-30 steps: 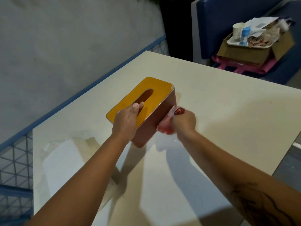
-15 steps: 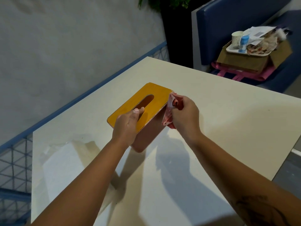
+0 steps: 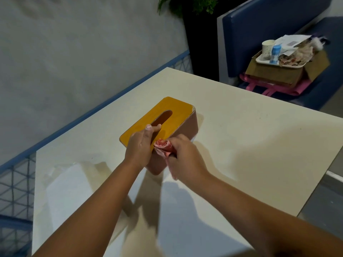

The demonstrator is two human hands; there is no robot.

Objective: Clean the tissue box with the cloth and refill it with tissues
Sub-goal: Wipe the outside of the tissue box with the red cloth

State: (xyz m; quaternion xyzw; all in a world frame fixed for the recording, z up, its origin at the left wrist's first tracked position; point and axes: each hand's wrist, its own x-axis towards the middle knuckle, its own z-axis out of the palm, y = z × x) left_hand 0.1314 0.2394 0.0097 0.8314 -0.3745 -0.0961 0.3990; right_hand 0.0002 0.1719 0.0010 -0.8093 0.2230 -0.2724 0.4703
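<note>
**Head view.** A cream table (image 3: 250,145) stands in a room corner beside a grey wall (image 3: 74,52). The tissue box (image 3: 172,110), brown-sided with a yellow slotted lid, stands on the tabletop.

The left hand (image 3: 139,147) lies over the near end of the lid. Its fingers curve onto the lid and hold the box, with the fingertips at the near end of the slot. Just right of that hold, the right hand (image 3: 186,161) is closed around a bunched pink cloth (image 3: 163,145), pressed against the box's near right upper edge.

Right of both grips, bare tabletop runs to the table's right edge, and grey floor (image 3: 324,201) lies past it. Left of the grips, the table edge runs close to a blue-railed mesh fence (image 3: 14,182).

Far beyond the grips, off the table, are a potted plant (image 3: 185,6) and a blue bench (image 3: 269,25). The bench bears a cardboard box (image 3: 274,73) set over a pink bag (image 3: 259,88). On the box sits a white tray (image 3: 259,61) with a paper cup (image 3: 267,47) and a blue-capped bottle (image 3: 275,53).
</note>
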